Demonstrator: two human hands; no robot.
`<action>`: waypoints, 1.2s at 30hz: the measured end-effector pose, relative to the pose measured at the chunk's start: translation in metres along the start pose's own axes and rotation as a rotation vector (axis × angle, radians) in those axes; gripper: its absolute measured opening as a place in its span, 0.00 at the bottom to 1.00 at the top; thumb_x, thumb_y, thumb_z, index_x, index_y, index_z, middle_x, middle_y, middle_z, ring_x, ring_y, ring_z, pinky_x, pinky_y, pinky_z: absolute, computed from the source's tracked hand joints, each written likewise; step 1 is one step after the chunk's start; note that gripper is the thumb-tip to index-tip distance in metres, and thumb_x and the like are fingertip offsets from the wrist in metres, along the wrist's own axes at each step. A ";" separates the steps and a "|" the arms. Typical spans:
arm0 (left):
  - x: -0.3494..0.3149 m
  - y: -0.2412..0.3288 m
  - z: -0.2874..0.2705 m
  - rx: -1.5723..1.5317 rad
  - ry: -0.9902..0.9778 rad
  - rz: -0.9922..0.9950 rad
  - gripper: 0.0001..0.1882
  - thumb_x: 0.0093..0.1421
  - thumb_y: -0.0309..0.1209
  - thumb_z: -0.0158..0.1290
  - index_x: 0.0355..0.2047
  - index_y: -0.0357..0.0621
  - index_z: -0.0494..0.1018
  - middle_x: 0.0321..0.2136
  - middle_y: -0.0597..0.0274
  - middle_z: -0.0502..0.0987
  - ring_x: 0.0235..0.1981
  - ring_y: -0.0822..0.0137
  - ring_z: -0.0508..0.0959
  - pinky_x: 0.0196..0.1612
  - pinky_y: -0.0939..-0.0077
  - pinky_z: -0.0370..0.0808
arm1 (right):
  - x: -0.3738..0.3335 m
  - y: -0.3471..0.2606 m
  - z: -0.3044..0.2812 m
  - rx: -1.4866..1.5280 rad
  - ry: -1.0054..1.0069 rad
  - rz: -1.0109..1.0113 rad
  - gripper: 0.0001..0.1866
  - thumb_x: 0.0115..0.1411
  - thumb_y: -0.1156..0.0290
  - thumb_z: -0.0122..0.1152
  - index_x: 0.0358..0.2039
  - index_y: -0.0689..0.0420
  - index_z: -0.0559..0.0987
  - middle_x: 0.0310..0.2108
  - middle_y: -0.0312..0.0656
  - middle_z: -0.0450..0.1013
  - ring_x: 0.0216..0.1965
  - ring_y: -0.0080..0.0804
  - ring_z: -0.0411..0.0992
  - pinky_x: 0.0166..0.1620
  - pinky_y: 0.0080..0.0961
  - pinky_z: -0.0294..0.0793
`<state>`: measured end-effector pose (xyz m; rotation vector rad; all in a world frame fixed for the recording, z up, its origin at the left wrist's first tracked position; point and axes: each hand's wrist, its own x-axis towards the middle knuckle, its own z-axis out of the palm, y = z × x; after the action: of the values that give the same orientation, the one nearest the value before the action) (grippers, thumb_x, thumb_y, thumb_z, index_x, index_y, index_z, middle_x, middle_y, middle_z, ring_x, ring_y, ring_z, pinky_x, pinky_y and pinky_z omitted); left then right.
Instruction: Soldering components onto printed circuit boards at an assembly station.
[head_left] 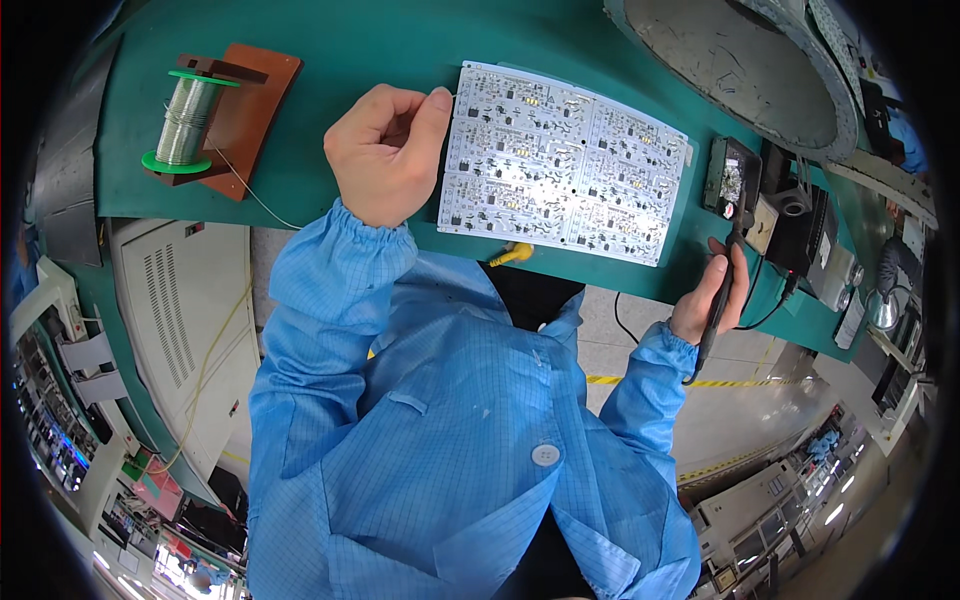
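My left hand [392, 150] is closed in a pinch beside the upper left edge of a white circuit board panel [575, 165]. A short end of solder wire [454, 96] pokes out from between its thumb and finger. The panel lies flat on the green bench mat and carries several repeated groups of small parts. Off to the right, my right hand [712, 290] wraps round the dark handle of a soldering iron [716, 312]. The iron's front end points up to a small black tray [712, 180] holding bright solder bits; its tip is hard to make out.
A solder spool [187, 120] with green flanges sits on a brown stand [262, 115] at left, its wire trailing toward my left sleeve. A black soldering station [805, 235] stands at right. A large grey duct [745, 75] overhangs the far right. A yellow plug [513, 254] hangs at the front edge.
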<state>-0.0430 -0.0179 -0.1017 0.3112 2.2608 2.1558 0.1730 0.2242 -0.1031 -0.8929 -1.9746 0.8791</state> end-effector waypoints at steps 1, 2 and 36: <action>0.000 0.000 -0.001 -0.011 -0.022 0.015 0.04 0.54 0.21 0.56 0.24 0.33 0.74 0.18 0.65 0.74 0.19 0.81 0.71 0.21 0.87 0.67 | -0.001 0.000 0.000 0.006 0.001 0.011 0.18 0.61 0.69 0.53 0.48 0.67 0.72 0.38 0.51 0.75 0.42 0.35 0.73 0.49 0.29 0.69; 0.000 0.000 -0.002 -0.022 -0.045 0.031 0.03 0.54 0.20 0.55 0.25 0.33 0.74 0.19 0.64 0.74 0.19 0.81 0.72 0.21 0.87 0.67 | -0.001 0.001 -0.001 0.012 0.002 0.023 0.18 0.61 0.69 0.53 0.48 0.67 0.72 0.38 0.51 0.75 0.42 0.35 0.73 0.49 0.29 0.69; 0.001 -0.008 -0.001 0.075 0.024 0.008 0.06 0.54 0.23 0.59 0.26 0.34 0.73 0.16 0.65 0.74 0.18 0.80 0.71 0.20 0.86 0.68 | -0.002 -0.025 0.027 0.064 -0.081 -0.053 0.18 0.60 0.70 0.52 0.49 0.67 0.71 0.39 0.52 0.75 0.41 0.35 0.73 0.45 0.27 0.71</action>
<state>-0.0454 -0.0186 -0.1091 0.2978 2.3618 2.0929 0.1444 0.2023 -0.0958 -0.7762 -2.0182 0.9559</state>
